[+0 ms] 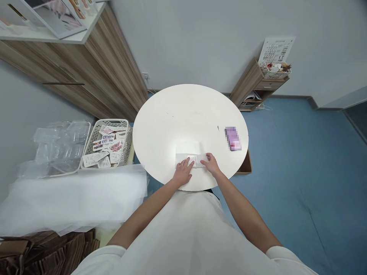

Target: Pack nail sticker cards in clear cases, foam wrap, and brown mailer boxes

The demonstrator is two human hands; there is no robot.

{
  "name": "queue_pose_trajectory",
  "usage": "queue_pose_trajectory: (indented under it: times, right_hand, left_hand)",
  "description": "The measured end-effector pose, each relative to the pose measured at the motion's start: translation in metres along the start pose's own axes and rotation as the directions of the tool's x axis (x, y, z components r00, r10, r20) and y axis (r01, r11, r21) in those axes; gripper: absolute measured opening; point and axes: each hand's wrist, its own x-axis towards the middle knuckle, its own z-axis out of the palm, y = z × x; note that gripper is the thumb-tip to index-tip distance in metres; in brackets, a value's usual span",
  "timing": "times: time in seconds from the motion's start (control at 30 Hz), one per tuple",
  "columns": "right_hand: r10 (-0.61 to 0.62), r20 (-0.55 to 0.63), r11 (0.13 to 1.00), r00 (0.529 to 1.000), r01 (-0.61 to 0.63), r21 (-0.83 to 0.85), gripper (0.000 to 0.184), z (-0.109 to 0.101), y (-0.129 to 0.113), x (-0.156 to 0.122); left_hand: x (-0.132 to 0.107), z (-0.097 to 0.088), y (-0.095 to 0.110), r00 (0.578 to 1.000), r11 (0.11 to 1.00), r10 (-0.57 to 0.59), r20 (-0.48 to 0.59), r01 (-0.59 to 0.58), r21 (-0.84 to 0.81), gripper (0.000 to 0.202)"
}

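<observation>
A strip of thin white foam sheet point(197, 163) lies across the near part of the round white table point(183, 110). It seems folded around a small flat white piece, whose kind I cannot make out. My left hand point(182, 173) rests on the strip's left part with its fingers spread. At the right end, my right hand point(210, 164) pinches the strip between thumb and fingers. Just beyond the strip is a paler rectangular sheet point(188, 146), partly under it.
A blurred purple phone-like object point(233, 138) and a small dark item point(218, 128) lie on the table's right. To the left are a basket of printed cards point(107, 143), clear plastic boxes point(59, 147) and stacked white sheets point(74, 198). A cardboard box point(246, 164) stands below right.
</observation>
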Motion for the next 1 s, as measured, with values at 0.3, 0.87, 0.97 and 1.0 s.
queue_pose_trajectory:
  times: [0.3, 0.87, 0.97, 1.0]
  right_hand:
    - [0.126, -0.042, 0.989, 0.991, -0.122, 0.087, 0.029, 0.011, -0.006, 0.0]
    - [-0.248, -0.013, 0.872, 0.969, 0.217, -0.439, 0.033, 0.053, -0.006, -0.015]
    - [-0.256, 0.001, 0.874, 0.967, 0.231, -0.427, 0.035, 0.06, -0.003, -0.019]
    - [-0.258, 0.027, 0.871, 0.966, 0.245, -0.425, 0.036, 0.062, -0.004, -0.019]
  left_hand:
    - [0.001, -0.003, 0.0, 1.0, 1.0, 0.016, 0.011, -0.016, 0.015, 0.065]
    - [-0.029, -0.004, -0.022, 0.727, 0.641, -0.684, -0.063, 0.557, -0.528, 0.057]
    - [-0.025, -0.003, -0.023, 0.728, 0.557, -0.686, 0.003, 0.528, -0.641, 0.057]
    - [-0.022, -0.003, -0.022, 0.711, 0.505, -0.703, 0.034, 0.531, -0.68, 0.059]
